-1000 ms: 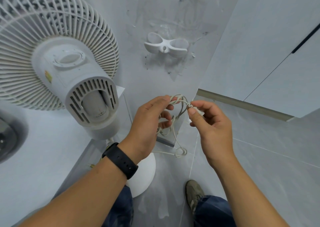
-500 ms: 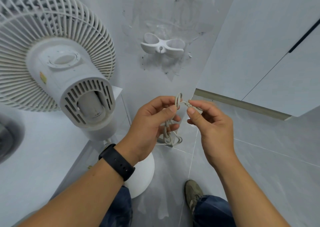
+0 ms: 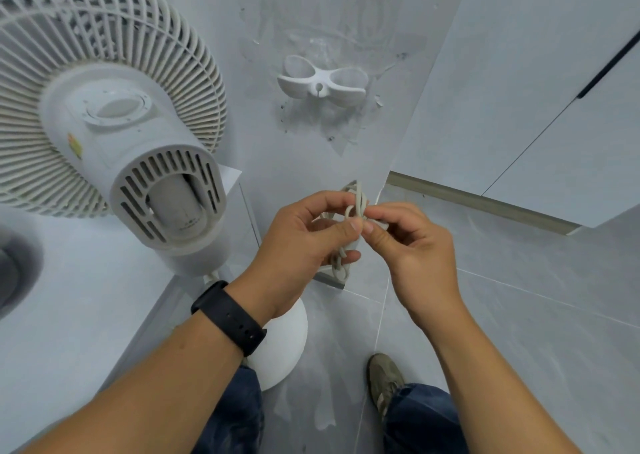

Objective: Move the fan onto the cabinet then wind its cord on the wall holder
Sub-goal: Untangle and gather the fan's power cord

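I'm looking down on both hands meeting in front of me, with the fan's cord (image 3: 356, 207) bunched between them. My left hand (image 3: 304, 245) is curling round the bundle, thumb and forefinger pinching the loops at the top while the lower fingers are cradling the coils hanging beneath. My right hand (image 3: 415, 252) is coming in just beside it, thumb and forefinger nipping the same knot of cord, fingertips of the two hands nearly touching. A short loop is sticking up above the fingers. Up beyond the hands, well apart from them, the white wall holder (image 3: 322, 81) is sitting on the wall, nothing wrapped on it. Off to the left of my left hand, the fan (image 3: 114, 121) is standing on the cabinet (image 3: 69, 315), its motor housing facing me.
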### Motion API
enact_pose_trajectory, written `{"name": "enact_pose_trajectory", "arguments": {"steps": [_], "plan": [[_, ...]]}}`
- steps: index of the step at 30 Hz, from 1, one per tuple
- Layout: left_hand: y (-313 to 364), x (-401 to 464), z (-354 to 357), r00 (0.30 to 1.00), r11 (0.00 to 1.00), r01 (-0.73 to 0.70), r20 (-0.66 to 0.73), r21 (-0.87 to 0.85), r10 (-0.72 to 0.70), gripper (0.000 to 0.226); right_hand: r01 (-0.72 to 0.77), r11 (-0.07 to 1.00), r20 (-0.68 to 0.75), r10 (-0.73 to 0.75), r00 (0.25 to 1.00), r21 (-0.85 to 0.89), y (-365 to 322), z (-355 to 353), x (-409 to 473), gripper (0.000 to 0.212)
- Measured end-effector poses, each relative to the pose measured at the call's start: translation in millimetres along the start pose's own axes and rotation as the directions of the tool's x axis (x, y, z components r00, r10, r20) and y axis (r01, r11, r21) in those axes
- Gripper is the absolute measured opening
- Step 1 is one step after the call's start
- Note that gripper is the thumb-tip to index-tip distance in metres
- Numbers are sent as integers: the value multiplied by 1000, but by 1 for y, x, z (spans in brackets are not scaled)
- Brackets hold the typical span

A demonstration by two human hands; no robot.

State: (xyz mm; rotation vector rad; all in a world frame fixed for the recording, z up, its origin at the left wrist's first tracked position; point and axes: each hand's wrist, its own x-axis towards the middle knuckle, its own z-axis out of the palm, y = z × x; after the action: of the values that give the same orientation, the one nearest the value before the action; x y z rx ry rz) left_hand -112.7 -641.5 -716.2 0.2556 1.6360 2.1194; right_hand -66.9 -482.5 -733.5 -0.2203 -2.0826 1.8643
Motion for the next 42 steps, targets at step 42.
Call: {"name": "enact_pose_trajectory", "arguments": {"steps": [42], "plan": [[-9, 4, 16, 908, 816, 174, -231, -551, -349, 24, -241, 969, -324, 244, 914, 50, -2, 48, -6, 8]]}}
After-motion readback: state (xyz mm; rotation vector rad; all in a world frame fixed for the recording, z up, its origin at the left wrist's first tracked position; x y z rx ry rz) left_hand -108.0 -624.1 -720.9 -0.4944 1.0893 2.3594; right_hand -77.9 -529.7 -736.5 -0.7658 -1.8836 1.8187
